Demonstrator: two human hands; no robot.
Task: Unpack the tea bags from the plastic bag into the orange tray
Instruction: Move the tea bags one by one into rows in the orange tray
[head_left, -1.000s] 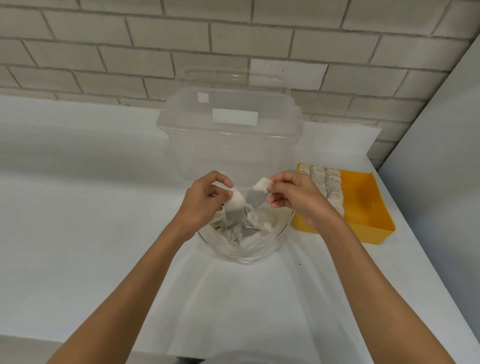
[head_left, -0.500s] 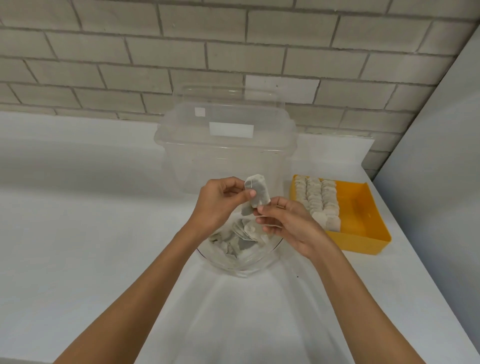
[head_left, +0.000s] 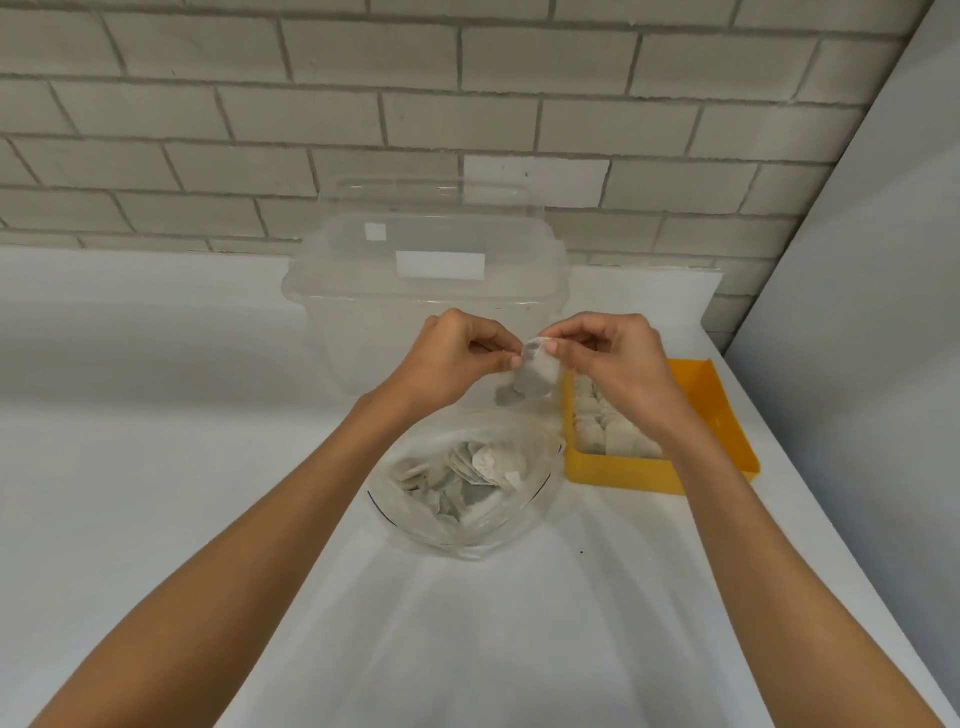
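Now pinching one tea bag (head_left: 535, 375) at centre frame by its top edge, between curled fingertips of left hand (head_left: 457, 358) and right hand (head_left: 618, 358); both lifted above the plastic bag (head_left: 543, 501) since half a second ago. Below, inside that open bag, a loose heap (head_left: 467, 473); at right, in the orange tray (head_left: 623, 475), packed rows (head_left: 618, 439). Hanging near-upright, lower end slanting left.

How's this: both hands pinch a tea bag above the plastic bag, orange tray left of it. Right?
No: head view shows the orange tray right of the plastic bag. Left hand and right hand do pinch the tea bag above it.
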